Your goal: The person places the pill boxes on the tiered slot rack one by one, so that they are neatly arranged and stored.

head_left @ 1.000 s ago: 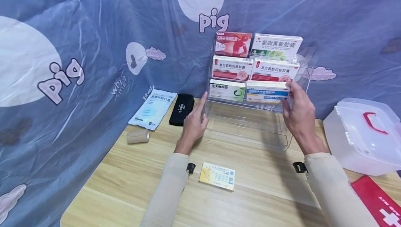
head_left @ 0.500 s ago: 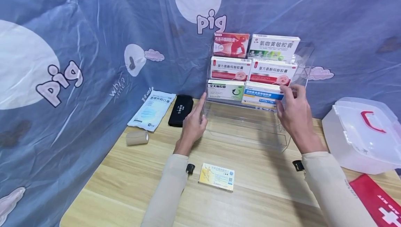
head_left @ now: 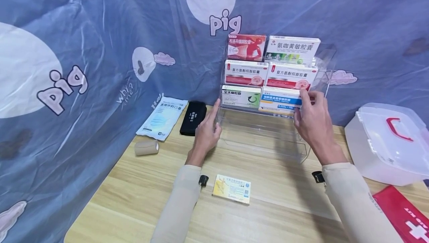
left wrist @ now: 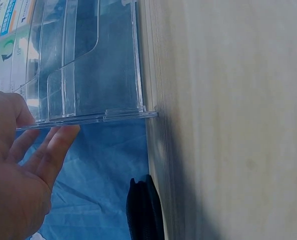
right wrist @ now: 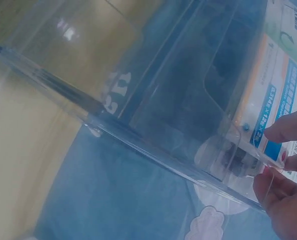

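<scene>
My right hand (head_left: pixel 313 122) pinches the right end of a blue-and-white medicine box (head_left: pixel 279 99) in the lowest filled tier of a clear acrylic display rack (head_left: pixel 261 129). In the right wrist view, the fingertips and thumb are at the end of that medicine box (right wrist: pixel 268 95), by the rack's side. My left hand (head_left: pixel 207 135) touches the rack's left side with its index finger straight. The left wrist view has its fingertips right at the edge of the clear side panel (left wrist: pixel 98 119). Beside the blue box stands a green-and-white box (head_left: pixel 240 97).
Red and white medicine boxes (head_left: pixel 246 73) fill the upper tiers. A yellow-and-white box (head_left: pixel 231 189) lies on the table in front. At left are a mask packet (head_left: pixel 163 118), black case (head_left: pixel 193 118) and bandage roll (head_left: pixel 146 148). A white lidded bin (head_left: pixel 385 142) and red kit (head_left: pixel 402 213) stand right.
The right hand has moved slightly left and down with the blue-and-white box, which now sits lower in its tier and close against the green-and-white one. The left hand stays at the rack's side.
</scene>
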Motion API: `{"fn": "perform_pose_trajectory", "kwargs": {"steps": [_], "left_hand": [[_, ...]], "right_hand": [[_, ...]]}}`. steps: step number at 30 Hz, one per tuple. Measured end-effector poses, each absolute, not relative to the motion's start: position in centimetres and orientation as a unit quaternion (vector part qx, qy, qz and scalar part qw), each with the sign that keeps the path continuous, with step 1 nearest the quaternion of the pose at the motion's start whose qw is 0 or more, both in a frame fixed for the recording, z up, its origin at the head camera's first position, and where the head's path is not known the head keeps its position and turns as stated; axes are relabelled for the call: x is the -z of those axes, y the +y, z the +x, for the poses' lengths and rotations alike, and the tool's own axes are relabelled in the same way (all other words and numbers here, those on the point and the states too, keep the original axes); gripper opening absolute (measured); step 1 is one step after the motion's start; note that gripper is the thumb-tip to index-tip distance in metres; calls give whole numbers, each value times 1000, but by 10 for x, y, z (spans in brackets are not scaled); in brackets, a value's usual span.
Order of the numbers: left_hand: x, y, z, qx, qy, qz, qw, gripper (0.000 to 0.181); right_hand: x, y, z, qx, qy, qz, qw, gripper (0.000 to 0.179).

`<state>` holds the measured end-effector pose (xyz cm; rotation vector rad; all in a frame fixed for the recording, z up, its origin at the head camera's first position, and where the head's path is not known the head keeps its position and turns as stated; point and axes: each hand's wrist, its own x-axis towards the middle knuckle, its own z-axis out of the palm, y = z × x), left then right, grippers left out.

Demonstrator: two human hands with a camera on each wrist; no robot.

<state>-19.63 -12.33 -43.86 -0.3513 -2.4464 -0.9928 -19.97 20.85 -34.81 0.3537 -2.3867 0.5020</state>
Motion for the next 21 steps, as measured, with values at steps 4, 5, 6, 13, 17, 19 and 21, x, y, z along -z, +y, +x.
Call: {"fn": "perform_pose_trajectory", "kwargs": {"steps": [4, 5, 6, 13, 17, 19, 21], "left_hand": [[438, -124, -197, 363, -892, -127, 237, 89], [438, -124, -197, 363, -892, -128, 237, 89], [438, -124, -197, 363, -892, -129, 237, 89], [439, -124, -196, 360, -892, -129, 241, 88], [439, -124, -196, 360, -893, -128, 240, 88], [439, -124, -196, 363, -891, -128, 240, 88], [439, -124, -195, 365, -891, -128, 239, 88]], "right_hand": [[348, 208, -197, -205, -909, 139, 335, 67], [348, 208, -196, -208, -909, 139, 334, 68], [348, 208, -194, -212, -908, 138, 333, 70], [350, 202, -178, -202, -912, 145, 327, 78], [356, 195, -167, -201, -901, 172, 343, 74], [361, 189, -159, -208, -896, 184, 347, 71], [369, 181, -152, -215, -892, 196, 346, 69]]}}
